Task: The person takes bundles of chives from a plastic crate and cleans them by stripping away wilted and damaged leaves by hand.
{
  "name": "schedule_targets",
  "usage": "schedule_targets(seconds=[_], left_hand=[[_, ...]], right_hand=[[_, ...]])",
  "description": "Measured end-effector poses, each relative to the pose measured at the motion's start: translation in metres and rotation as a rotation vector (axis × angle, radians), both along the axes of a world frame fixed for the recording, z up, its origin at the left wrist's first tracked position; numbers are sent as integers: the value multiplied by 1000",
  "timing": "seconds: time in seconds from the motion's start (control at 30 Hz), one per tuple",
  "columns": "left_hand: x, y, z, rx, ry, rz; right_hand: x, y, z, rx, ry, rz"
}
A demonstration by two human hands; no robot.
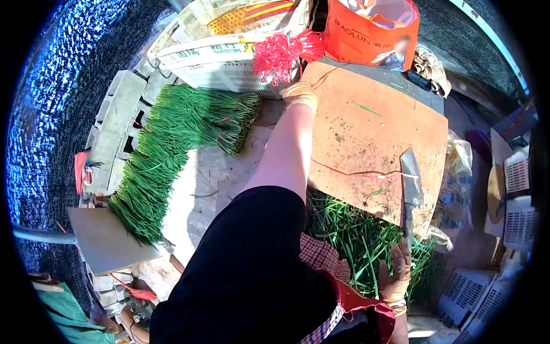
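My left hand (301,94), in a tan glove, reaches to the board's upper left corner, just below a bunch of pink-red ties (281,55); its fingertips cannot be made out. Gloved too, my right hand (395,275) has its fingers apart over loose green stalks (349,243), close below the knife handle. The knife (412,178) lies on the right part of the orange-brown board (366,137), with a thin red tie running towards it. Left of my arm, bundled green stalks (157,166) form a long row with their cut ends to the right.
A printed white sack (223,63) stands behind the bundles, and an orange bag (372,37) behind the board. Grey blocks (117,126) edge the left side, near a flat grey panel (109,238). White crates (467,292) and clear plastic (455,183) are at the right.
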State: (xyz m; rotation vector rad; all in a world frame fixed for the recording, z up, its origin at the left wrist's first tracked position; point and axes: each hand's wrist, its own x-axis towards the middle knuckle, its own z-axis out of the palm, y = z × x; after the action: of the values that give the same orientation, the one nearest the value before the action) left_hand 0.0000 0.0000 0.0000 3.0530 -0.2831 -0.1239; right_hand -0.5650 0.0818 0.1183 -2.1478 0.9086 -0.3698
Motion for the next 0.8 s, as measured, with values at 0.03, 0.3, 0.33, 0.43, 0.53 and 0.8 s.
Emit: schedule_targets(seconds=[0.03, 0.3, 0.33, 0.43, 0.53, 0.8], left_hand=[[-18, 20, 35, 58, 63, -72], [-70, 81, 91, 82, -87, -838], [-78, 84, 83, 15, -16, -872], [-92, 85, 69, -344, 270, -781], [-138, 75, 84, -634, 552, -687], [-413, 65, 194, -393, 634, -1555]], right_hand=[[-5, 12, -8, 184, -129, -87], [-128, 104, 90, 157, -207, -708], [-141, 134, 121, 35, -95, -838], [-190, 190, 53, -86, -110, -1136], [-256, 269, -45, -38, -394, -1501], [-374, 424, -60, -27, 127, -2009]])
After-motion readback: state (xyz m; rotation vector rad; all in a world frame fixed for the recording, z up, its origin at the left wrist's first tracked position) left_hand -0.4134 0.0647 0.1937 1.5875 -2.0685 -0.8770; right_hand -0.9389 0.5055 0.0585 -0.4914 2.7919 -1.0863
